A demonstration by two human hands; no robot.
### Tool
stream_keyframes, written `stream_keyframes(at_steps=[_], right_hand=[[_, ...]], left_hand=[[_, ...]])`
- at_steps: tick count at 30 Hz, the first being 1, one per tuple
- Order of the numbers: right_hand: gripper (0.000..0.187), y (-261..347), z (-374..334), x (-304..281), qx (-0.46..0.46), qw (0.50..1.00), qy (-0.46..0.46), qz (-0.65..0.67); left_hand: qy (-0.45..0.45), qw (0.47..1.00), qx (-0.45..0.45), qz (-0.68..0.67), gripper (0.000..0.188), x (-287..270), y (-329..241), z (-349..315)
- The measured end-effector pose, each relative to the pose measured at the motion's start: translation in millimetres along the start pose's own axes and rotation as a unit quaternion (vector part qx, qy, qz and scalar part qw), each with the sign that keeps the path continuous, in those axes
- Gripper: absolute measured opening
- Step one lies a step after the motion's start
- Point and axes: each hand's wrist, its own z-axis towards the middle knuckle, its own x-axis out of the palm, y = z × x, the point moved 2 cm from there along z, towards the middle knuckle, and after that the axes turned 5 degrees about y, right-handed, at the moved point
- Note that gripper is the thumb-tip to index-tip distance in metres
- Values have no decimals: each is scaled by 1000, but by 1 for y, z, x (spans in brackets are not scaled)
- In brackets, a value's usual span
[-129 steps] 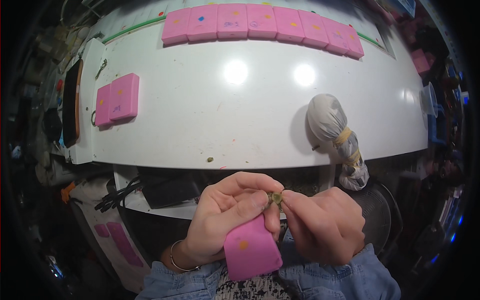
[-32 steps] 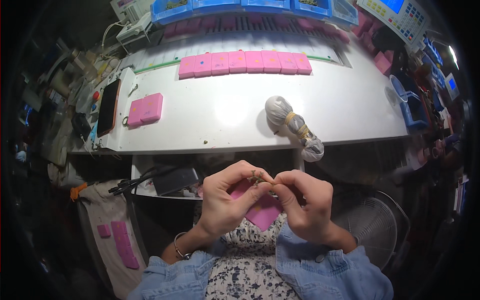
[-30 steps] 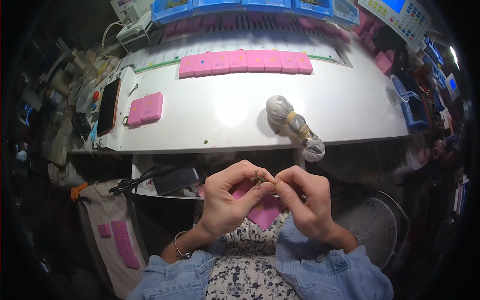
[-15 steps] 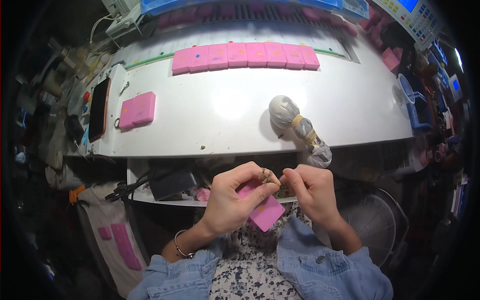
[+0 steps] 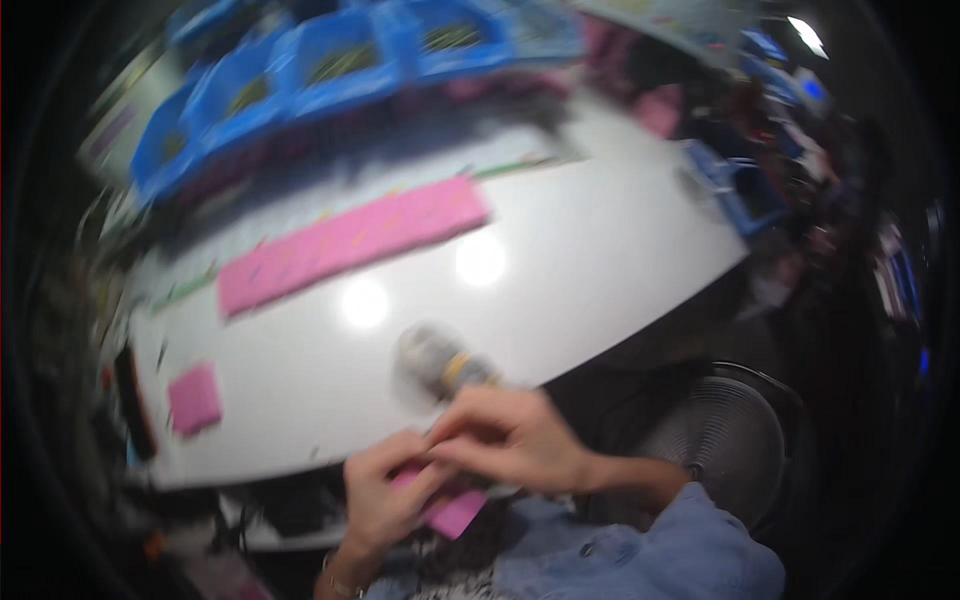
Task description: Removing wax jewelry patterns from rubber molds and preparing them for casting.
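The picture is smeared by motion. My left hand is closed round a pink block, which sticks out below the fingers. My right hand reaches across to the left thumb and forefinger, its own fingers pinched together. Whatever lies between the right fingertips is hidden. Just beyond the hands, a grey-white wrapped bundle with yellowish bands lies at the table's near edge.
A row of pink blocks runs across the white table. More pink blocks and a dark phone are at left. Blue bins line the back. A round fan stands at lower right.
My view has swung and tilted, bringing the blue bins into sight. The right hand has moved from just beside the left hand's fingertips to overlap them. The left still holds the pink block.
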Motion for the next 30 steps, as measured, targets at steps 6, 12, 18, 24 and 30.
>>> stream_keyframes(at_steps=[6, 12, 18, 24, 30], right_hand=[[7, 7, 6, -70, 28, 998, -60, -6], [14, -52, -10, -315, 83, 834, -442, -319], [13, -82, -23, -502, 134, 682, -604, -391], [17, -43, 16, -409, -41, 837, -515, -179], [34, 22, 28, -85, -251, 939, 16, -234]], left_hand=[[24, 994, -55, -90, 20, 12, -9, 18], [-21, 971, -56, -231, 18, 19, 24, 41], [-27, 979, -39, -197, 23, 20, 15, 46], [-76, 950, -54, -299, 42, 11, 12, 42], [6, 799, -101, -592, 75, 4, 14, 58]])
